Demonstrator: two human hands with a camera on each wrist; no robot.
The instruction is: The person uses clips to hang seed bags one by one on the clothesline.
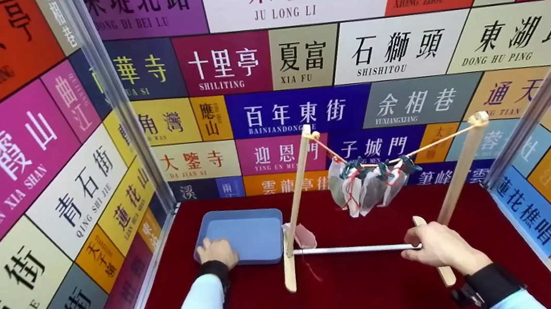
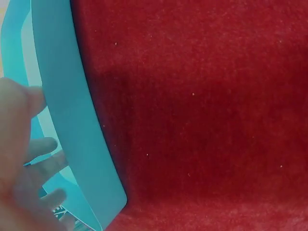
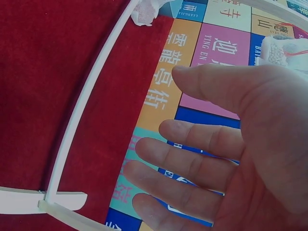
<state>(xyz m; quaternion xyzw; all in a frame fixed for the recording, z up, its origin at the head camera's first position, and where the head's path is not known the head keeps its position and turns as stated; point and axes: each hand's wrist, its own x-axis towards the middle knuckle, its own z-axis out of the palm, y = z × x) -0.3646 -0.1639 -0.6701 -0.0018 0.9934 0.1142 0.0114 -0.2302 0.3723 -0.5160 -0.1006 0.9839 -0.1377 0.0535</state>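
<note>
My left hand (image 1: 219, 251) lies over the near left part of a blue plastic tray (image 1: 241, 211). In the left wrist view its fingers (image 2: 45, 166) and thumb are loosely bent inside the tray's wall, pinching nothing visible. My right hand (image 1: 439, 246) is by the right foot of a wooden frame (image 1: 298, 188), near the end of its white crossbar (image 1: 359, 249). The right wrist view shows its fingers (image 3: 173, 151) spread, holding nothing. Several small white pouches (image 1: 362, 191), tied with dark green and red string, hang from a cord (image 1: 435, 142) between the frame's posts.
A pinkish-white pouch (image 1: 304, 235) lies between the tray and the frame's left post. Dark red cloth (image 1: 358, 290) covers the table. Printed sign panels (image 1: 270, 62) wall in the back and sides, with clear corner strips.
</note>
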